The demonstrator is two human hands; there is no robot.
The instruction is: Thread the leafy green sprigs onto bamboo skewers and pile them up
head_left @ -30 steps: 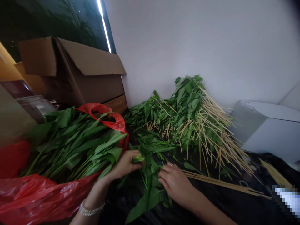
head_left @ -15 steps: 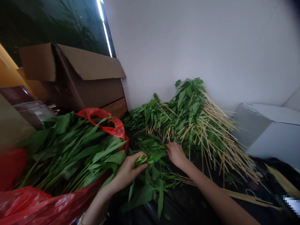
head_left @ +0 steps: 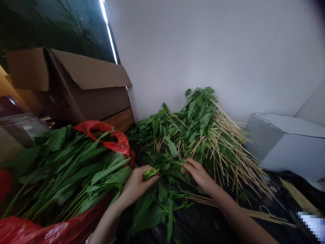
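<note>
My left hand is closed around a small bunch of leafy green stems, cut ends between thumb and fingers and broad leaves hanging below. To its right, my right hand pinches the ends of a leafy stem over a loose heap of greens. One pale leaf stands up from that stem. Beneath the hands, more loose leaves lie on a black plastic sheet.
Left, a red plastic bag is full of long-stemmed greens. Behind stands an open cardboard box. Bundled greens on thin wooden sticks pile against the wall. A white box and loose sticks are at right.
My right hand has pulled back slightly towards me, with a leafy stem raised at its fingertips. My left hand still grips its bunch. The view has shifted a little to the right.
</note>
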